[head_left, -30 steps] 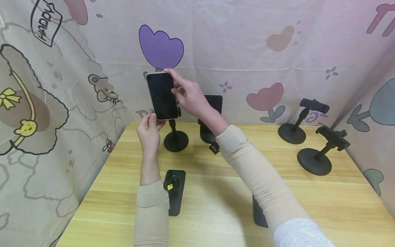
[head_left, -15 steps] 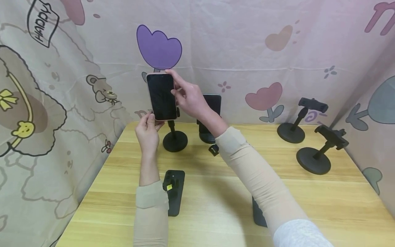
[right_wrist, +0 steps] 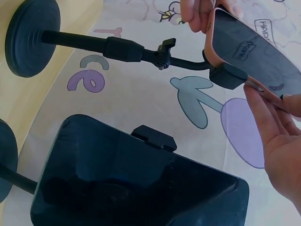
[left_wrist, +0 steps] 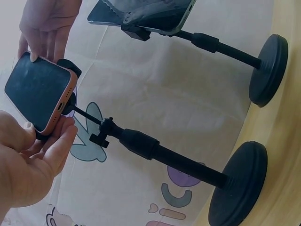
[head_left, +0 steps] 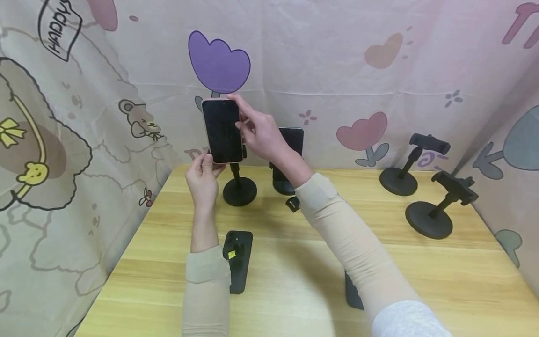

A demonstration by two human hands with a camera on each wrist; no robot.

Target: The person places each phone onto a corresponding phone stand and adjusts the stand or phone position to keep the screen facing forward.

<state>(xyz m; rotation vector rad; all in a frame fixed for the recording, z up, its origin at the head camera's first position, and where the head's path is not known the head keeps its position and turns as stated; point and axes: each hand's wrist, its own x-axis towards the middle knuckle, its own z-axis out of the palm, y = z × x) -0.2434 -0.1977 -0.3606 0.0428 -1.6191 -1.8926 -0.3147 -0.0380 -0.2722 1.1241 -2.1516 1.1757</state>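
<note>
A smartphone point(head_left: 222, 131) with a dark screen and pinkish frame stands upright at the head of a black phone stand point(head_left: 240, 192). My left hand point(head_left: 203, 181) pinches its lower left corner, thumb on the front and fingers behind. Higher up, my right hand point(head_left: 262, 135) holds the right edge, its index finger reaching to the top corner. In the right wrist view a black clamp pad point(right_wrist: 228, 75) grips the phone's edge near the right fingers. The left wrist view shows the phone point(left_wrist: 38, 89) in front of the stand's thin neck point(left_wrist: 87, 114).
Close on the right, a second stand holds another phone point(head_left: 292, 140), partly behind my right forearm. A small black piece point(head_left: 292, 203) lies before it. Two phone stands point(head_left: 397, 181) without phones are at the right. A black phone point(head_left: 240, 269) lies face down; another point(head_left: 353, 292) is partly under my sleeve.
</note>
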